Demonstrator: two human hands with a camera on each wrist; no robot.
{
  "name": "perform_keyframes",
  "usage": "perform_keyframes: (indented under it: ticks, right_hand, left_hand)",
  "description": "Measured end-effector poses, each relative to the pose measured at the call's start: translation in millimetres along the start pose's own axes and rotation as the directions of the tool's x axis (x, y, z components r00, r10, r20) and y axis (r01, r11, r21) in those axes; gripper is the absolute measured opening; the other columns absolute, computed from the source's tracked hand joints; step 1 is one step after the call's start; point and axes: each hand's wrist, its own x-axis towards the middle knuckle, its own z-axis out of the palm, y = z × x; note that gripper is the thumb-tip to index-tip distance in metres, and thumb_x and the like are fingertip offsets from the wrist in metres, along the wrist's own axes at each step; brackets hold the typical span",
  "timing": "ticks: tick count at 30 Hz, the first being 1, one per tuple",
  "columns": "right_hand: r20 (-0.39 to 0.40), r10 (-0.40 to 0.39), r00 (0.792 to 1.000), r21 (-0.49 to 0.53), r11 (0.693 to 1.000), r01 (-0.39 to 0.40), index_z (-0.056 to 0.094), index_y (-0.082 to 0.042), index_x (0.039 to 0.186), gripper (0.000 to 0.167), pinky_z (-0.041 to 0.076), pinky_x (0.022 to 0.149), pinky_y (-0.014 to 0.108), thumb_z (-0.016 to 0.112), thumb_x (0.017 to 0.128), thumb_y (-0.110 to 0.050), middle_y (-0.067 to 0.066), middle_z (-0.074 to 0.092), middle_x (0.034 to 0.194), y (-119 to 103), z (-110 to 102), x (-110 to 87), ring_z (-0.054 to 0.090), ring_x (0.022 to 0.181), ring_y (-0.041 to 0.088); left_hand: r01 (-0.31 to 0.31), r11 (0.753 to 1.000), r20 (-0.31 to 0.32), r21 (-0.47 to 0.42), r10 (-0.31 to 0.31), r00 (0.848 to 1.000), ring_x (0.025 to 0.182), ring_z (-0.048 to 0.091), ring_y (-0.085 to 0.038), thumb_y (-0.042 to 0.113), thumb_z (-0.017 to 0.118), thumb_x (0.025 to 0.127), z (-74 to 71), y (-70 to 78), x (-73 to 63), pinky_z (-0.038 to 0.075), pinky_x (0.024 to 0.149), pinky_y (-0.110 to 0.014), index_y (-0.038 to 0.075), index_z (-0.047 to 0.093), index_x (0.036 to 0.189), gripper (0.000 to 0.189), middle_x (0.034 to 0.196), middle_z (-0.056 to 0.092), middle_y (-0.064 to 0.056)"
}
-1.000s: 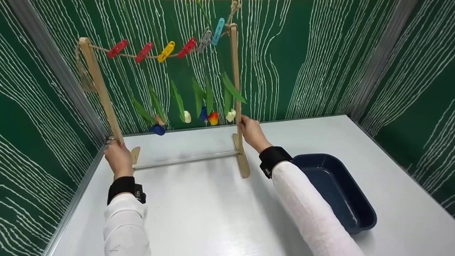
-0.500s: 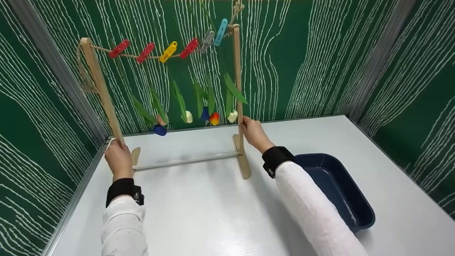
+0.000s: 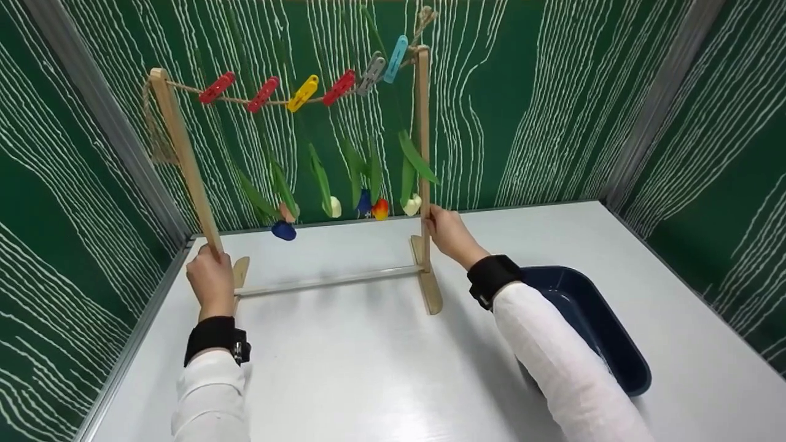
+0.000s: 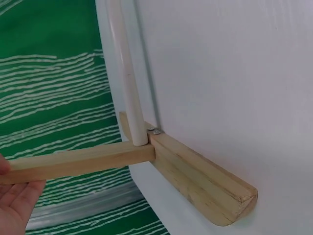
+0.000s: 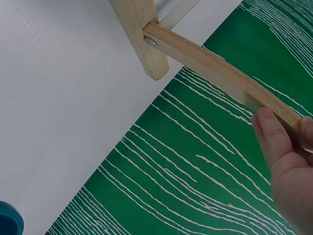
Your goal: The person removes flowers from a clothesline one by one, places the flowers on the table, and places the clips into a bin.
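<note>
A wooden rack stands on the white table, with a left post (image 3: 190,169), a right post (image 3: 424,129) and a pale crossbar (image 3: 331,282) low between them. Around the lower left post grips my left hand (image 3: 210,279); its fingers also show at the edge of the left wrist view. My right hand (image 3: 453,233) holds the right post between thumb and fingers, as the right wrist view (image 5: 288,161) confirms. A rope between the post tops carries several clothespins (image 3: 303,93) in red, yellow, grey and blue. Several artificial tulips (image 3: 381,209) hang heads down beneath them.
A dark blue basin (image 3: 638,374) sits on the table at the right, partly behind my right sleeve. Green walls with white wavy lines stand behind and on both sides. The rack's right foot (image 3: 433,293) rests on the white table (image 3: 344,368).
The rack has shifted to the right and slightly nearer, with both hands on its posts. The hanging tulips and clothespins have moved along with it. The basin stays roughly where it was.
</note>
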Motion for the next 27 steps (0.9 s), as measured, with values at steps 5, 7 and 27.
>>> perform_keyframes:
  ticks: [5,7,27]
  right_hand:
    - [0.014,-0.020,1.000,-0.004,1.000,0.020,0.056,0.009,0.102,0.014,0.055,0.072,0.039,0.045,0.097,0.001,0.024,0.062,0.094,0.4,-4.3,-5.8,0.064,0.089,0.032]
    - [0.023,-0.017,1.000,-0.006,1.000,0.017,0.056,0.010,0.103,0.015,0.055,0.072,0.040,0.045,0.097,0.001,0.025,0.062,0.094,0.8,-6.6,-8.4,0.064,0.089,0.033]
    - [0.041,-0.047,0.998,-0.015,0.999,0.048,0.056,0.008,0.104,0.013,0.055,0.068,0.037,0.049,0.096,0.001,0.020,0.064,0.092,13.2,-32.8,-46.3,0.064,0.080,0.026]
  left_hand:
    - [-0.028,1.000,-0.009,-0.009,0.028,1.000,0.093,0.063,-0.043,0.004,0.055,0.093,-0.8,-1.2,-4.5,0.050,0.080,-0.051,-0.013,0.059,0.112,0.026,0.101,0.064,-0.031]
    - [-0.035,0.999,-0.011,-0.009,0.035,0.999,0.092,0.063,-0.042,0.005,0.055,0.093,-0.9,-0.7,-6.4,0.050,0.079,-0.051,-0.013,0.059,0.112,0.026,0.101,0.064,-0.031]
    - [-0.124,0.992,0.011,-0.002,0.124,0.992,0.086,0.065,-0.042,0.005,0.058,0.091,-2.9,10.3,-34.9,0.052,0.072,-0.051,-0.013,0.061,0.110,0.026,0.095,0.065,-0.030]
